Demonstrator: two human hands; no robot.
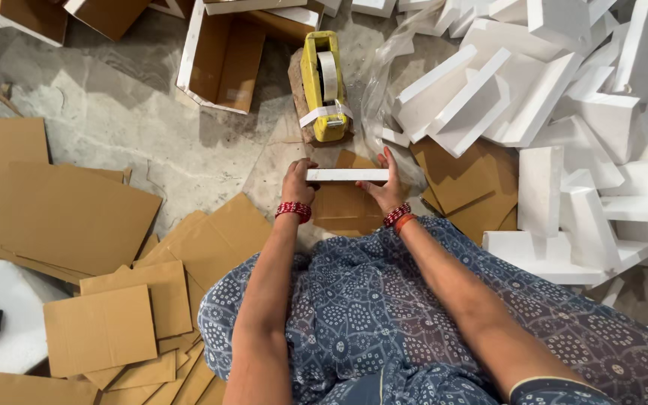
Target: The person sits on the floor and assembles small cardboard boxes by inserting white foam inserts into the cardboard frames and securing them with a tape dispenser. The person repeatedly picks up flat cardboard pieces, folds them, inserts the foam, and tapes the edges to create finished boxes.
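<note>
Both hands hold a small box made of brown cardboard (345, 202) with a white foam edge (346, 175) on top, just in front of my knees. My left hand (297, 182) grips its left end, and my right hand (385, 184) grips its right end with fingers stretched along the side. Red bangles circle both wrists. A yellow tape dispenser (322, 84) with a white tape roll sits on a block right beyond the box.
A heap of white foam pieces (556, 112) fills the right side. Flat brown cardboard sheets (76, 217) lie scattered on the concrete floor at left. Open cardboard boxes (223, 56) stand at the top. Clear plastic wrap (391, 67) lies beside the dispenser.
</note>
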